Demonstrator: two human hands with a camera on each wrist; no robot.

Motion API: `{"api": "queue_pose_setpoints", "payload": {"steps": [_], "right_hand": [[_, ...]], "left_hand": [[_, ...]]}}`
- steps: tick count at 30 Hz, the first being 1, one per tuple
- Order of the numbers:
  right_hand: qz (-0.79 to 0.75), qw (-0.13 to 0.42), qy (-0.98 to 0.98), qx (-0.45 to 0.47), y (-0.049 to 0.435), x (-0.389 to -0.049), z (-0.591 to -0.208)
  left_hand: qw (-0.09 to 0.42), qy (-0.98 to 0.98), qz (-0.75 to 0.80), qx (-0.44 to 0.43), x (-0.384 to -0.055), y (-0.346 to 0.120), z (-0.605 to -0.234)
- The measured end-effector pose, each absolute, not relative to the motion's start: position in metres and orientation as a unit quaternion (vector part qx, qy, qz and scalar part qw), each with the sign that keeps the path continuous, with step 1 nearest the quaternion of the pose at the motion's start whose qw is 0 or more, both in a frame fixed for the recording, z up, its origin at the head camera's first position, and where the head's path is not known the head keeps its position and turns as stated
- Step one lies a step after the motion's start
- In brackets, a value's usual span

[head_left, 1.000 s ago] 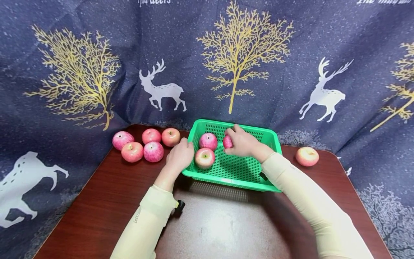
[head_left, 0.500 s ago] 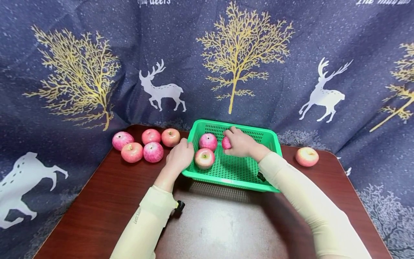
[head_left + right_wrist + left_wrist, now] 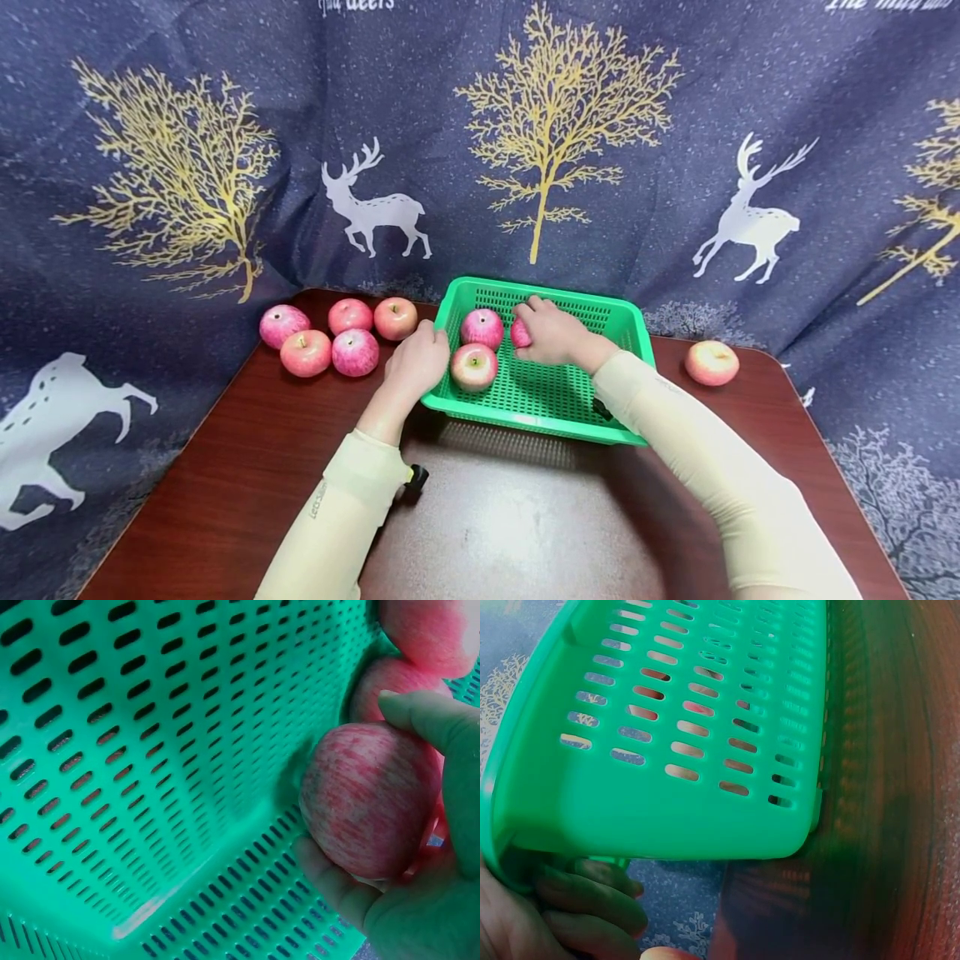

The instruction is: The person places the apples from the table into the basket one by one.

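Inside the green plastic basket [image 3: 536, 421], my right hand [image 3: 558, 333] grips a red apple [image 3: 521, 333], its thumb and fingers around the fruit in the right wrist view. Just left of it in the basket are a pink-red apple [image 3: 482, 328] and a paler apple [image 3: 475, 367]. My left hand [image 3: 418, 360] holds the basket's left rim. In the left wrist view, curled fingers [image 3: 592, 900] hook under that rim [image 3: 495, 817]. Much of the held apple is hidden by my hand in the head view.
Several apples [image 3: 356, 352] stand in a group on the brown table [image 3: 247, 467], left of the basket. Another apple [image 3: 712, 362] sits alone at the right. Behind the table hangs a dark blue cloth [image 3: 450, 217] with deer and trees.
My right hand has shifted slightly left with the apple, nearer the two other apples in the basket. My left hand has stayed on the rim.
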State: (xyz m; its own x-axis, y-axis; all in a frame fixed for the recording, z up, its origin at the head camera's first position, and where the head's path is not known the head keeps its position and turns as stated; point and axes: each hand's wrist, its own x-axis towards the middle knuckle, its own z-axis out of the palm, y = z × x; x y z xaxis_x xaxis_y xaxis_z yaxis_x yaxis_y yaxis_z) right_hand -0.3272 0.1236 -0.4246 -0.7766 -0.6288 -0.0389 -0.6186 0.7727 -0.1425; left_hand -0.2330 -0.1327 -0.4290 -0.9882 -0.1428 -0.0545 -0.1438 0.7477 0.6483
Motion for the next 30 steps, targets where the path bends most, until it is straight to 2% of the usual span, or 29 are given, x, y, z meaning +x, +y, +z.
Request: {"api": "queue_pose_setpoints", "payload": {"steps": [13,30], "right_hand": [[-0.025,0.025,0.930,-0.366,0.119,-0.326,-0.429],[0.039,-0.027,0.919,-0.392,0.115,-0.327,-0.436]], "left_hand": [[-0.003,0.934,0.348,-0.078,-0.233,-0.133,-0.429],[-0.005,0.936,0.343,-0.075,-0.234,-0.133,-0.430]]}}
